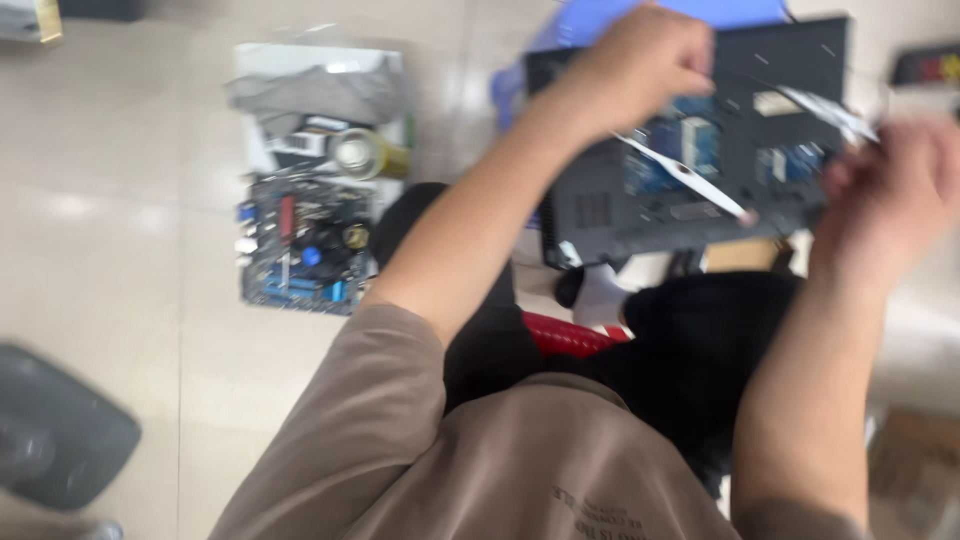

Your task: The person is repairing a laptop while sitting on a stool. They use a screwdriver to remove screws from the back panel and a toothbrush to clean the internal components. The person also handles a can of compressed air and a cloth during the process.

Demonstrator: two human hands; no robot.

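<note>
A dark opened laptop base (600,200) lies bottom-up in front of me, with blue boards (690,140) showing inside. My left hand (640,60) is closed above its upper left part. A thin white tool (690,175) slants down from that hand across the boards. At the laptop's right edge, my right hand (890,190) is motion-blurred and pinches a pale flat strip (825,110) that runs up and left over the laptop. The tool's exact kind is too blurred to tell.
On the tiled floor to the left lie a blue circuit board (300,250), a roll of tape (360,155) and a grey bag (320,90). A blue stool (600,20) stands under the laptop. There is a red seat edge (565,335) below me and a dark grey object (55,430) at lower left.
</note>
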